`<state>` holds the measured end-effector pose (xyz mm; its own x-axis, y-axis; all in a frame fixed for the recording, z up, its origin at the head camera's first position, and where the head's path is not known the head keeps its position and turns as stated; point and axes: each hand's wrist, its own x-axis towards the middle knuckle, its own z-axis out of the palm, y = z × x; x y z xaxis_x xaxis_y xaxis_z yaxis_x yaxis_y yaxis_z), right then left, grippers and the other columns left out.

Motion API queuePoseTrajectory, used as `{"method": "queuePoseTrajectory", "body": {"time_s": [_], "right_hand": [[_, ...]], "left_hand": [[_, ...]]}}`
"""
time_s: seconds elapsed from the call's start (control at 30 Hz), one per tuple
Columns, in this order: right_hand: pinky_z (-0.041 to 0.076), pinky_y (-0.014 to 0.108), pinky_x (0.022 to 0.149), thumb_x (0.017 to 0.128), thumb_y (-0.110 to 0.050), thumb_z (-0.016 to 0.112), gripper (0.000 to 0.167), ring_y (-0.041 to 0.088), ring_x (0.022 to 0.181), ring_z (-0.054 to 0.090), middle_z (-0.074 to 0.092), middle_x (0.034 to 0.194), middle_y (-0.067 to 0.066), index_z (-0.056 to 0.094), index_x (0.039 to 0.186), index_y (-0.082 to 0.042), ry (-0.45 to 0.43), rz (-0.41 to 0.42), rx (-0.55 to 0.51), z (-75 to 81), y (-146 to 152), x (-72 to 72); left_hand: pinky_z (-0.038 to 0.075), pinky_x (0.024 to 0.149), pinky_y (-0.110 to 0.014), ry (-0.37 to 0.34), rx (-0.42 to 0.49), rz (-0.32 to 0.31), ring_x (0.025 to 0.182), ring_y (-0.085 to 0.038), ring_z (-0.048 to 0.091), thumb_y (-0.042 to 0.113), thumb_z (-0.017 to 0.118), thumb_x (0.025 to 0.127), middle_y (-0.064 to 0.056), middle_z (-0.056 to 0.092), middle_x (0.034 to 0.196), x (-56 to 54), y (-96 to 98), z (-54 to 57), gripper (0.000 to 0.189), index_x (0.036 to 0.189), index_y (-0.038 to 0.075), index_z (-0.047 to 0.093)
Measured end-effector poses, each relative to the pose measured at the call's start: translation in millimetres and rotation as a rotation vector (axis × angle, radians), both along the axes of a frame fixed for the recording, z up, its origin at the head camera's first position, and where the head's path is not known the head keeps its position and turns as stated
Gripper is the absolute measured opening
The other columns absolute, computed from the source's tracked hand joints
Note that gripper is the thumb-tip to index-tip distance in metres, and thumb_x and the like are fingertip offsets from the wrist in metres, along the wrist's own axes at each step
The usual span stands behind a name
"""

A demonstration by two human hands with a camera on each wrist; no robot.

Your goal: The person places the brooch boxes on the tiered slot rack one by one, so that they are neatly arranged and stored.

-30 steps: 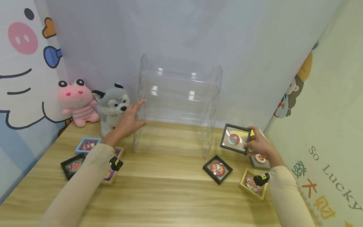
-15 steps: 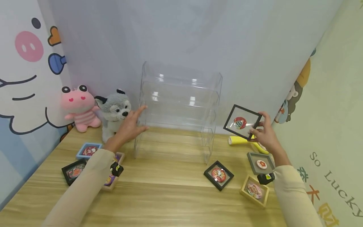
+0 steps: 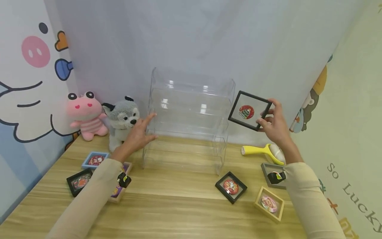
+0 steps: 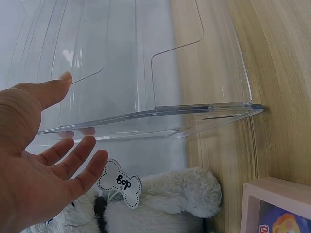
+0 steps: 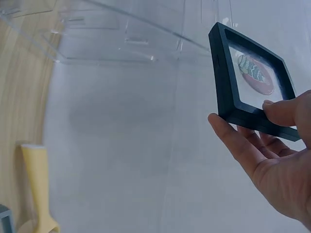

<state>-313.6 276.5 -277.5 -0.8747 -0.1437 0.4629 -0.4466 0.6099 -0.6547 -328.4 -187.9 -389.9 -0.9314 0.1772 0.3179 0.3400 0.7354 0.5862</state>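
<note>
My right hand (image 3: 276, 124) pinches the right edge of a black display frame (image 3: 238, 117), thumb in front and fingers behind. A round badge with a tree design (image 5: 256, 74) sits inside it. The frame is up off the table, just right of a clear acrylic tiered rack (image 3: 185, 135). At the rack's left side is my left hand (image 3: 138, 134), its thumb and fingers spread about the side panel's edge. In the left wrist view the left hand (image 4: 53, 160) has thumb and fingers on either side of that edge (image 4: 160, 111), gripping nothing.
A grey plush dog (image 3: 122, 116) and pink plush frog (image 3: 86, 114) stand left of the rack. Smaller frames, blue (image 3: 86, 166), black (image 3: 219, 188) and yellow (image 3: 259, 207), lie on the table. A yellow-handled lint roller (image 3: 253, 150) lies at the right.
The right hand has lifted the black display frame from the table's right side, up and toward the rack, uncovering the yellow-handled roller. The left hand stays by the rack's side.
</note>
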Motion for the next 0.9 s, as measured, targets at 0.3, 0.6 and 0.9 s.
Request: {"method": "queuePoseTrajectory", "body": {"time_s": [0.3, 0.6, 0.9], "right_hand": [[0.056, 0.018, 0.062, 0.097, 0.002, 0.057, 0.071, 0.042, 0.103, 0.064, 0.049, 0.116, 0.025, 0.018, 0.153, -0.020, 0.108, 0.038, 0.026, 15.0, -49, -24.5], [0.055, 0.051, 0.075, 0.095, 0.006, 0.058, 0.067, 0.044, 0.097, 0.064, 0.055, 0.116, 0.030, 0.026, 0.150, -0.016, 0.198, 0.080, 0.174, 23.7, -94, -48.5], [0.052, 0.053, 0.089, 0.094, 0.007, 0.059, 0.065, 0.043, 0.097, 0.063, 0.054, 0.117, 0.027, 0.029, 0.149, -0.012, 0.255, 0.123, 0.234, 26.6, -128, -68.4]], "left_hand": [[0.050, 0.072, -0.047, -0.006, -0.006, 0.028, 0.087, -0.034, 0.054, 0.020, 0.076, 0.089, -0.029, 0.044, 0.130, 0.7, -0.6, -4.8, 0.086, 0.158, 0.023, 0.024], [0.048, 0.067, -0.043, 0.022, -0.007, 0.027, 0.080, -0.029, 0.052, 0.020, 0.077, 0.088, -0.031, 0.046, 0.124, -0.6, 1.7, -4.5, 0.086, 0.157, 0.024, 0.025], [0.046, 0.064, -0.041, 0.037, -0.017, 0.026, 0.078, -0.029, 0.051, 0.021, 0.076, 0.089, -0.030, 0.046, 0.123, -0.5, 0.7, -3.2, 0.086, 0.157, 0.023, 0.025]]}}
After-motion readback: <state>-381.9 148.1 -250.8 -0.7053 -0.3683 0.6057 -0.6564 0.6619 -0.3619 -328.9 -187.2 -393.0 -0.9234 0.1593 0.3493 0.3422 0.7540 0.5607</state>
